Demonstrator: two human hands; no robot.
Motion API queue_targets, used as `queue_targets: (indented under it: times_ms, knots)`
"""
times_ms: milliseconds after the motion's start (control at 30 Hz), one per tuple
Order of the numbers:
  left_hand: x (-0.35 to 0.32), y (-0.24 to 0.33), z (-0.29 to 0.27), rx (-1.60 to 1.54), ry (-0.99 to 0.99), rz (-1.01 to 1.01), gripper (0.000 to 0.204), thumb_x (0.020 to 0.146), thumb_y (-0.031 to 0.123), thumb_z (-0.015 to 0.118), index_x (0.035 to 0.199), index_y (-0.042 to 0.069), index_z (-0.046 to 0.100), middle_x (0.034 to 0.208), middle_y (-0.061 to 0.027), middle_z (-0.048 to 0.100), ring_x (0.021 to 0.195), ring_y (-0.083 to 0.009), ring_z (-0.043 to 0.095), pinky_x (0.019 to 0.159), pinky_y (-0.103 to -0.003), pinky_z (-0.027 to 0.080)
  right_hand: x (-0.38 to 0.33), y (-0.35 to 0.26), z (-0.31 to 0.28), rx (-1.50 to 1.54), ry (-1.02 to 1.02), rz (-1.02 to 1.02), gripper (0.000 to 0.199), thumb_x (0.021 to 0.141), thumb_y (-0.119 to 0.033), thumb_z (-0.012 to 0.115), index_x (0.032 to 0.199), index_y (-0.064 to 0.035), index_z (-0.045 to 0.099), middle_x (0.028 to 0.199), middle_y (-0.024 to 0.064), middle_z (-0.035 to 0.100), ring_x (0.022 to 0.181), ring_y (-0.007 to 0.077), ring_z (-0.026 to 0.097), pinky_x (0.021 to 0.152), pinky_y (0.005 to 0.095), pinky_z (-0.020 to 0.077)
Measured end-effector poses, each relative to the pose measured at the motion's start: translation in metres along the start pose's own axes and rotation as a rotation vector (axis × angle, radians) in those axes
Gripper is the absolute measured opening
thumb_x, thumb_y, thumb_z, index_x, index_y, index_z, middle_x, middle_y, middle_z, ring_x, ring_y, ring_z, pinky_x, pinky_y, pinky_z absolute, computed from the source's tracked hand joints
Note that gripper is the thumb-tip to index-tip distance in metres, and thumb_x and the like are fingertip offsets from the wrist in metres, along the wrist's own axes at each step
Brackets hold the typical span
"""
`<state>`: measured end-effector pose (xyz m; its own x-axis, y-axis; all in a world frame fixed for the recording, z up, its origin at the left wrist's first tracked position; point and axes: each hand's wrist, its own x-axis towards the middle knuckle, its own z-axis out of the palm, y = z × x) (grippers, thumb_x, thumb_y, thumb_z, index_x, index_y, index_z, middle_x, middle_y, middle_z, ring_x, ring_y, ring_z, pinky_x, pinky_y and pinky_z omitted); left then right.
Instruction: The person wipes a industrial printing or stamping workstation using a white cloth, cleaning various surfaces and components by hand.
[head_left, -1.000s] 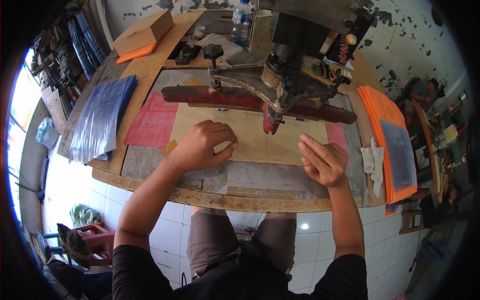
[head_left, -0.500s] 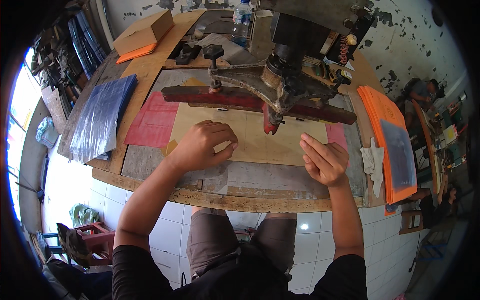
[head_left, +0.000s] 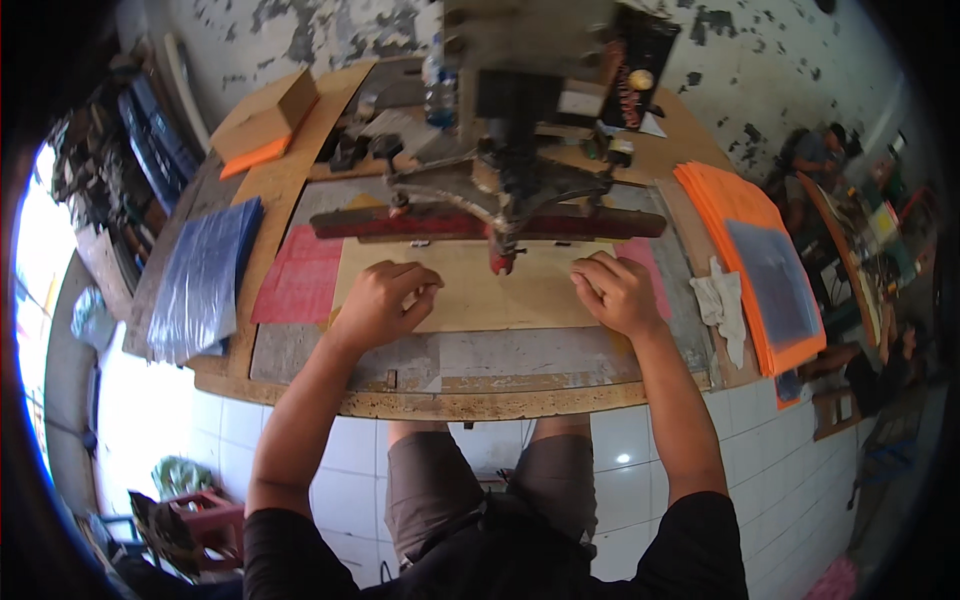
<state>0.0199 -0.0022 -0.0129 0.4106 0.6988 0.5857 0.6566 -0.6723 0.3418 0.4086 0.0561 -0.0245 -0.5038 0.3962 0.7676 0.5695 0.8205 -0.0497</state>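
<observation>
fingers flat on a tan board under a press

my left hand (head_left: 378, 303) and right hand (head_left: 612, 291) rest curled, fingers together, pressing down on the tan board (head_left: 470, 295), likely to keep it flat and squared under the red bar (head_left: 480, 224) of the dark press (head_left: 510, 150). fingertips tuck under, so any pinch is hidden. orange sheets (head_left: 745, 255) lie stacked at my right.

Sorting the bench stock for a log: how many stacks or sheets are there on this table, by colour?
Tan flat cardboard sheet under both hands: 1
Orange sheet stack at the table's right: 1
Blue shiny plastic-sheet stack at the left: 1
Red-pink sheet beside the tan one: 1
Total: 4
</observation>
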Motion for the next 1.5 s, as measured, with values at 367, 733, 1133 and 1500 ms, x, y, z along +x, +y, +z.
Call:
queue_targets:
  times_ms: [367, 733, 1133, 1500]
  knots:
    - [-0.068, 0.174, -0.061, -1.192, 0.137, 0.365, 0.035, 0.103, 0.022, 0.071, 0.073, 0.007, 0.063, 0.066, -0.0083, 0.067, 0.056, -0.0192, 0.061, 0.055, -0.035, 0.045, -0.017, 0.016, 0.002, 0.075, 0.063, 0.111, 0.014, 0.104, -0.023, 0.078, 0.101, -0.0093, 0.077, 0.083, 0.0069, 0.076, 0.064, 0.0312, 0.073, 0.061, 0.0445, 0.0571]
    - [-0.061, 0.2, -0.035, -1.262, 0.096, 0.419, 0.035, 0.105, 0.026, 0.071, 0.077, 0.005, 0.065, 0.068, -0.0097, 0.069, 0.059, -0.0203, 0.063, 0.058, -0.035, 0.047, -0.023, 0.018, 0.002, 0.114, 0.068, 0.192, 0.022, 0.107, -0.026, 0.074, 0.092, -0.0102, 0.073, 0.078, 0.008, 0.072, 0.064, 0.0332, 0.071, 0.06, 0.0475, 0.0539]
    - [-0.062, 0.2, -0.032, -1.251, 0.12, 0.426, 0.037, 0.106, 0.03, 0.07, 0.082, 0.003, 0.068, 0.071, -0.0112, 0.07, 0.063, -0.0216, 0.066, 0.061, -0.035, 0.049, -0.022, 0.022, 0.0, 0.136, 0.02, 0.224, 0.021, 0.107, -0.026, 0.074, 0.096, -0.0084, 0.075, 0.08, 0.0105, 0.075, 0.068, 0.0345, 0.072, 0.063, 0.0478, 0.0542]
    - [-0.067, 0.2, -0.032, -1.232, 0.122, 0.429, 0.04, 0.107, 0.034, 0.07, 0.086, 0.001, 0.071, 0.073, -0.0126, 0.072, 0.067, -0.0227, 0.069, 0.063, -0.034, 0.051, -0.024, 0.02, -0.003, 0.156, -0.025, 0.282, 0.022, 0.107, -0.027, 0.073, 0.095, -0.0084, 0.075, 0.08, 0.0114, 0.074, 0.068, 0.0349, 0.072, 0.064, 0.0487, 0.0541]
